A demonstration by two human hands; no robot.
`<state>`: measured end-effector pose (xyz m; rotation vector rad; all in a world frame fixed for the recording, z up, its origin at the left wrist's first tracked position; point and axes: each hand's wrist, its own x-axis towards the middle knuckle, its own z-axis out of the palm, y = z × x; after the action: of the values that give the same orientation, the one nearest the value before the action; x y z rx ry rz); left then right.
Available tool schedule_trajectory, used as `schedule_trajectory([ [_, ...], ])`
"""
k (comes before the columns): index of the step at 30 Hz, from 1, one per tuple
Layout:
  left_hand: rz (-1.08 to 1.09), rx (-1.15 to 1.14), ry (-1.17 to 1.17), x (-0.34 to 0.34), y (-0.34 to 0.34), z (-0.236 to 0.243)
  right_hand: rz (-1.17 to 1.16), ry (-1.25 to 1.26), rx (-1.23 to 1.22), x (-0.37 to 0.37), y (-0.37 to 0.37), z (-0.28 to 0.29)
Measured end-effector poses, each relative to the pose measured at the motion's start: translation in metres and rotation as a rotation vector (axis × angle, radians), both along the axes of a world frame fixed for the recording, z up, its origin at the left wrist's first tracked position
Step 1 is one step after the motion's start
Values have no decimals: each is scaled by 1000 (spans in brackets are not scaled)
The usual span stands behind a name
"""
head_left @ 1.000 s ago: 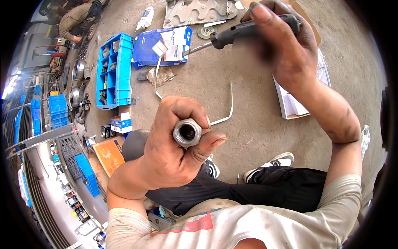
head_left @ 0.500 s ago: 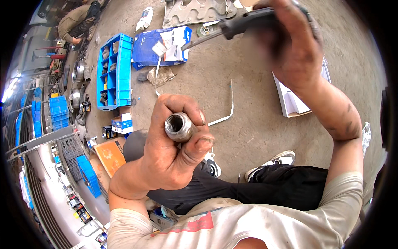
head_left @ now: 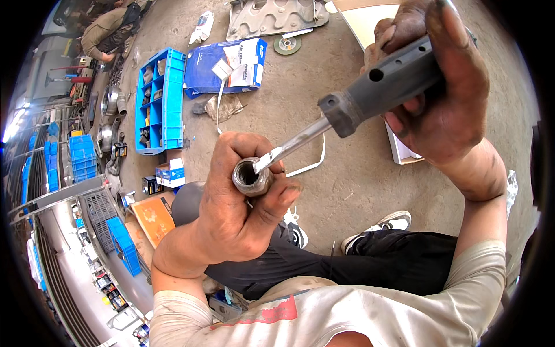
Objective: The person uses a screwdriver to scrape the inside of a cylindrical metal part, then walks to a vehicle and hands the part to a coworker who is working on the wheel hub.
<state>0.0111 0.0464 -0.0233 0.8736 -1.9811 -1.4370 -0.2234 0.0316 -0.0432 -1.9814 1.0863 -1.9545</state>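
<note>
My left hand (head_left: 240, 214) is closed around a short grey metal fitting (head_left: 250, 175) whose open bore faces up toward the camera. My right hand (head_left: 445, 87) grips the grey handle of a flat-blade screwdriver (head_left: 370, 92). Its metal shaft slants down to the left, and the blade tip rests at the rim of the fitting's bore. Both hands are held up in front of me, above my black-trousered legs (head_left: 376, 260) and the concrete floor.
On the floor lie a blue compartment tray (head_left: 162, 101) with parts, a blue and white bag (head_left: 228, 66), a bent white rod (head_left: 312, 165), a grey metal plate (head_left: 277, 14), a grinding disc (head_left: 287, 44) and small boxes (head_left: 170, 173). Another person (head_left: 107, 34) crouches at the far left.
My right hand has swung the screwdriver down from the upper area until its tip reaches the fitting's bore. My left hand turned the fitting slightly and kept holding it.
</note>
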Motion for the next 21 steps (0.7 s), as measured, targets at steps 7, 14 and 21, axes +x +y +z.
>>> schedule_trajectory([
  [7, 22, -108, -57, -1, 2, -3, 215, -185, 170, 1, 13, -2],
  [14, 0, -150, -64, -2, -1, -6, 357, -324, 261, 4, 22, -3],
  [21, -48, 129, 54, -3, 4, 2, 278, -221, 183, 2, 13, -11],
])
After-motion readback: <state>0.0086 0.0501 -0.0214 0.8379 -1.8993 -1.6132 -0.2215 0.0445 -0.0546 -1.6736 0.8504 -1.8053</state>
